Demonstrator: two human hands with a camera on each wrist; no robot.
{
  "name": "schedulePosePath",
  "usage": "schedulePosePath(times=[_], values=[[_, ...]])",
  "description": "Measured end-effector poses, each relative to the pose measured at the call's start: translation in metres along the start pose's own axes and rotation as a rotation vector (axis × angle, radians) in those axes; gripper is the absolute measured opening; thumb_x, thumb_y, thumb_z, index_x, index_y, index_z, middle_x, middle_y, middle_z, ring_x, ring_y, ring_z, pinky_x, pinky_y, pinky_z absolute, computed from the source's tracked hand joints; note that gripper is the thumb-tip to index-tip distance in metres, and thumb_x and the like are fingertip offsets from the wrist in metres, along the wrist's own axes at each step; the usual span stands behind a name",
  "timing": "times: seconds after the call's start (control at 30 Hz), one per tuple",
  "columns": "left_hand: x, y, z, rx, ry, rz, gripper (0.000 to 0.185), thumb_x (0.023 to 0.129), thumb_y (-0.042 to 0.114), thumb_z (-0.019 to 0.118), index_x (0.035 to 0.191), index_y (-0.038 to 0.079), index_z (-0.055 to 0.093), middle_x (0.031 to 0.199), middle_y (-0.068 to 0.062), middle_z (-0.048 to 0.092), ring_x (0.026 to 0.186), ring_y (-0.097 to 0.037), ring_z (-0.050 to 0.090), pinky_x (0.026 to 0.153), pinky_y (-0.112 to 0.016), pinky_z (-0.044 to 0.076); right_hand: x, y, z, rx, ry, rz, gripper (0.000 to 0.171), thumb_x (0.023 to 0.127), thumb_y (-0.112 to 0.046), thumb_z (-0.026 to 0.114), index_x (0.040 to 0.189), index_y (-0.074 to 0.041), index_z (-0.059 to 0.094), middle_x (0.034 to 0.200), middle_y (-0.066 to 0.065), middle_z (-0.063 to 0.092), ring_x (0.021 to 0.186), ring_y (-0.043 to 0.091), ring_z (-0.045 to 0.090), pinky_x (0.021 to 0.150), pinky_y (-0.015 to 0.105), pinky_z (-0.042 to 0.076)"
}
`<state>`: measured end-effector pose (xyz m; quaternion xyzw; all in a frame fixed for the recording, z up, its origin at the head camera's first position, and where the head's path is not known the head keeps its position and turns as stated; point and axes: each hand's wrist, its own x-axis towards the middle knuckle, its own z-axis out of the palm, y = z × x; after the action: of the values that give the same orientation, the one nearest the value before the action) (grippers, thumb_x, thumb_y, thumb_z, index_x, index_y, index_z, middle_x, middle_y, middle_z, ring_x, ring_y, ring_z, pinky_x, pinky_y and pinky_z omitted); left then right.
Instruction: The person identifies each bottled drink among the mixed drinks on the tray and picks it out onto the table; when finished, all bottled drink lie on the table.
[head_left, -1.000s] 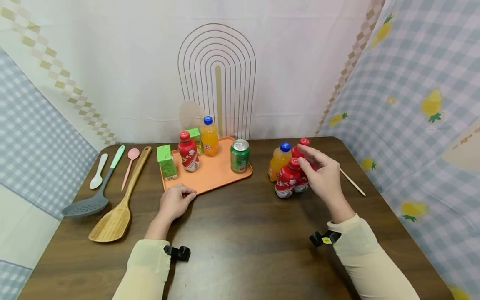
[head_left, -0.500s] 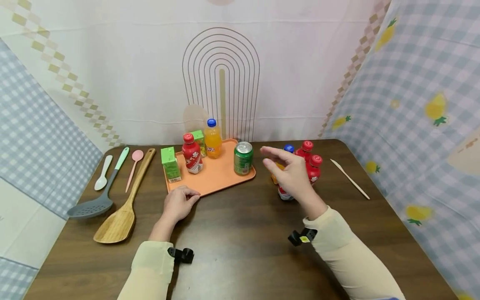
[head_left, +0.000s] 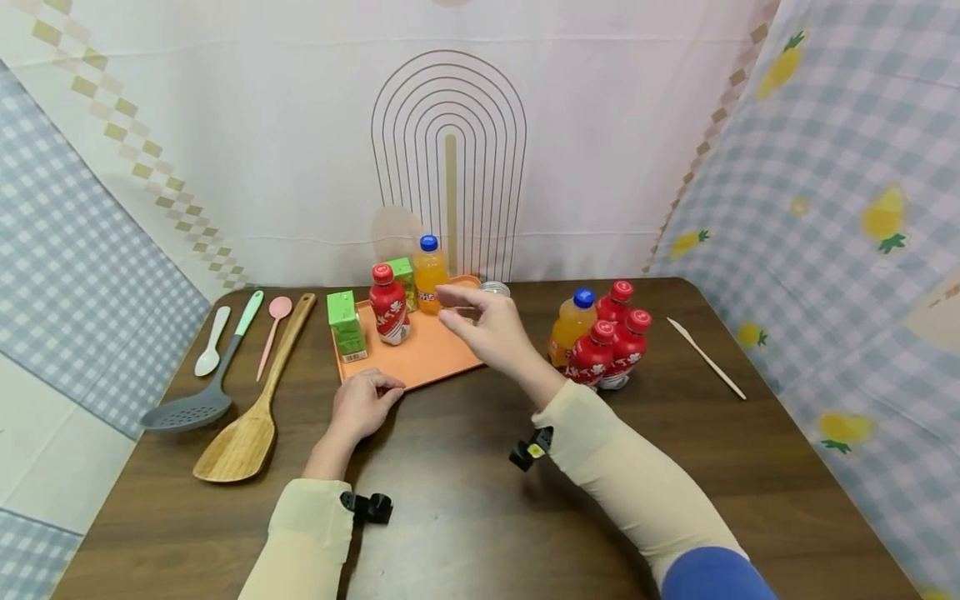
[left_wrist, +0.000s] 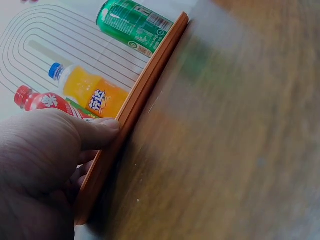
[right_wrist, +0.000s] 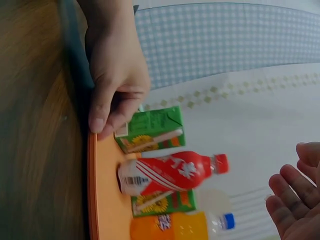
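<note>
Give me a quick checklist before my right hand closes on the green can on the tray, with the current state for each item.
1. Right hand open: ok, fingers spread and holding nothing.
2. Right hand at the green can: ok, it hovers in front of the can in the head view; contact cannot tell.
3. Can upright on the orange tray: ok, it stands at the tray's right edge.
4. Tray steadied: ok, left hand grips the tray's near edge, thumb on the rim.
5. Neighbours clear: ok, the orange bottle and red bottle stand apart from the can.
</note>
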<state>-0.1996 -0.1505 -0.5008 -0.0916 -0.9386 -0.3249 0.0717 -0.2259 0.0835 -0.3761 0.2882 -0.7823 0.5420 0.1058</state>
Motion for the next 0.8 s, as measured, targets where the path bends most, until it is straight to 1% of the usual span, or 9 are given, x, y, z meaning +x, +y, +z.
schedulePosePath(times=[0.17, 0.3, 0.37, 0.47, 0.57, 0.63, 0.7, 0.77, 0.8], values=[[0.0, 0.0, 0.0, 0.009, 0.003, -0.001, 0.006, 0.087, 0.021, 0.072, 0.085, 0.02, 0.078, 0.083, 0.007, 0.067, 0.077, -0.015, 0.06, 0.069, -0.036, 0.043, 0.026, 0.011, 0.025, -0.045, -0.008, 0.011, 0.039, 0.092, -0.025, 0.066, 0.128, -0.01, 0.062, 0.121, 0.004, 0.065, 0.108, 0.008, 0.06, 0.091, 0.033, 0.049], [0.001, 0.001, 0.001, 0.004, 0.003, -0.006, 0.006, 0.087, 0.021, 0.073, 0.085, 0.02, 0.078, 0.084, 0.006, 0.067, 0.078, -0.015, 0.06, 0.069, -0.036, 0.043, 0.044, 0.018, 0.04, -0.043, -0.003, 0.076, 0.043, 0.092, -0.029, 0.065, 0.132, -0.013, 0.059, 0.124, 0.003, 0.064, 0.112, 0.006, 0.057, 0.093, 0.032, 0.048], [0.001, 0.001, 0.002, 0.0, 0.003, -0.008, 0.006, 0.087, 0.021, 0.073, 0.085, 0.02, 0.078, 0.083, 0.007, 0.067, 0.078, -0.014, 0.059, 0.069, -0.036, 0.043, 0.052, 0.022, 0.047, -0.056, -0.003, 0.105, 0.045, 0.092, -0.032, 0.065, 0.133, -0.015, 0.057, 0.126, 0.002, 0.062, 0.114, 0.009, 0.057, 0.093, 0.031, 0.047], [0.001, 0.001, 0.004, -0.003, 0.001, -0.004, 0.005, 0.087, 0.021, 0.073, 0.084, 0.02, 0.078, 0.082, 0.008, 0.066, 0.076, -0.013, 0.059, 0.068, -0.035, 0.043, 0.065, 0.026, 0.057, -0.09, -0.001, 0.13, 0.048, 0.091, -0.034, 0.066, 0.135, -0.017, 0.056, 0.127, 0.004, 0.061, 0.114, 0.017, 0.058, 0.09, 0.032, 0.049], [0.001, 0.002, 0.003, -0.003, 0.001, -0.007, 0.006, 0.087, 0.022, 0.073, 0.084, 0.021, 0.078, 0.081, 0.009, 0.065, 0.073, -0.011, 0.057, 0.066, -0.034, 0.041, 0.076, 0.028, 0.066, -0.126, 0.003, 0.139, 0.05, 0.09, -0.036, 0.068, 0.136, -0.02, 0.055, 0.128, 0.004, 0.061, 0.105, 0.017, 0.062, 0.082, 0.028, 0.051], [0.001, 0.002, 0.002, -0.002, 0.003, -0.007, 0.006, 0.087, 0.022, 0.073, 0.084, 0.021, 0.078, 0.08, 0.009, 0.065, 0.073, -0.011, 0.057, 0.066, -0.034, 0.041, 0.082, 0.028, 0.071, -0.145, 0.0, 0.144, 0.051, 0.089, -0.037, 0.068, 0.136, -0.022, 0.055, 0.127, 0.002, 0.061, 0.094, 0.012, 0.064, 0.074, 0.024, 0.052], [0.001, 0.001, 0.001, 0.0, 0.004, -0.009, 0.006, 0.087, 0.022, 0.073, 0.084, 0.021, 0.078, 0.081, 0.01, 0.065, 0.073, -0.01, 0.057, 0.066, -0.034, 0.042, 0.088, 0.029, 0.076, -0.146, -0.008, 0.144, 0.052, 0.089, -0.036, 0.069, 0.137, -0.02, 0.054, 0.126, 0.0, 0.061, 0.082, 0.008, 0.064, 0.068, 0.022, 0.052], [0.002, 0.0, 0.001, 0.0, 0.008, -0.008, 0.006, 0.086, 0.022, 0.073, 0.083, 0.021, 0.078, 0.081, 0.01, 0.066, 0.073, -0.01, 0.058, 0.066, -0.034, 0.042, 0.092, 0.03, 0.08, -0.148, -0.021, 0.146, 0.052, 0.09, -0.034, 0.069, 0.137, -0.019, 0.054, 0.126, 0.002, 0.06, 0.075, 0.008, 0.063, 0.065, 0.022, 0.051], [0.002, -0.001, 0.001, 0.001, 0.01, -0.007, 0.006, 0.086, 0.022, 0.073, 0.083, 0.021, 0.078, 0.08, 0.01, 0.066, 0.074, -0.01, 0.058, 0.066, -0.033, 0.042, 0.094, 0.031, 0.082, -0.152, -0.031, 0.154, 0.052, 0.09, -0.033, 0.068, 0.137, -0.019, 0.054, 0.126, 0.002, 0.06, 0.076, 0.009, 0.063, 0.065, 0.023, 0.051]])
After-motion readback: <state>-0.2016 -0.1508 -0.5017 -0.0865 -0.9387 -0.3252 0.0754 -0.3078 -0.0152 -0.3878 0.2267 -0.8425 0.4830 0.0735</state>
